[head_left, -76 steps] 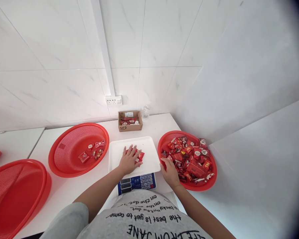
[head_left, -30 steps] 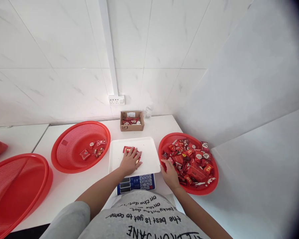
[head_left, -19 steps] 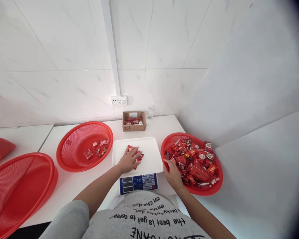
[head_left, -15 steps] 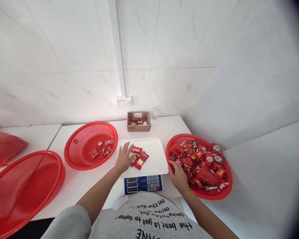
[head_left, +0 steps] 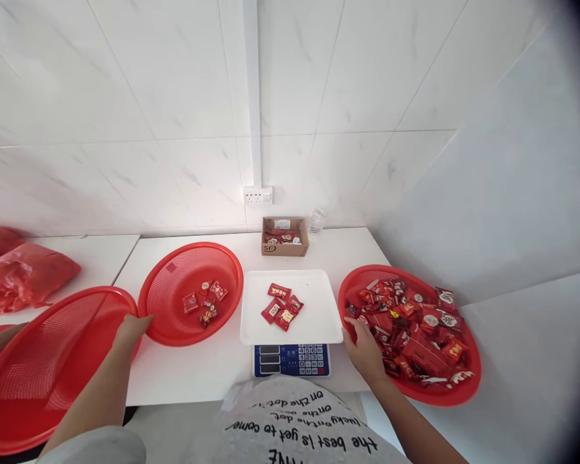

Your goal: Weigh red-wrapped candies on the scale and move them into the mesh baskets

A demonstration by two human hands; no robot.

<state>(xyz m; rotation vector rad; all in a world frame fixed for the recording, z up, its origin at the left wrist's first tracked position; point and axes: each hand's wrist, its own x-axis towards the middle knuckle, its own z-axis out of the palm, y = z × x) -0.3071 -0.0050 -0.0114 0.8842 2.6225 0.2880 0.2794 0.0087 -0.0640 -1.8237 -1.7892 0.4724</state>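
My left hand [head_left: 134,327] is at the near left rim of a round red plastic basket [head_left: 162,267], its fingers curled over the edge. A few red candy packets [head_left: 207,299] lie inside that basket. My right hand [head_left: 362,351] is beside the front right corner of a white tray [head_left: 319,316], fingers apart, close to the rim of a second red basket [head_left: 476,380] heaped with red packets [head_left: 415,322]. Several red packets [head_left: 283,306] rest on the tray, which sits on a scale with a blue keypad [head_left: 290,361].
A large empty-looking red basket [head_left: 72,422] tilts at the left, with another person's arm [head_left: 0,341] behind it. Red plastic bags [head_left: 33,274] lie further back. By the wall are a cardboard box [head_left: 285,249] of packets, a clear plastic container [head_left: 317,221] and a wall socket [head_left: 258,195].
My left hand has left the packets on the tray and moved left to the basket's rim. My view has turned slightly left. Another person's arm has appeared at far left.
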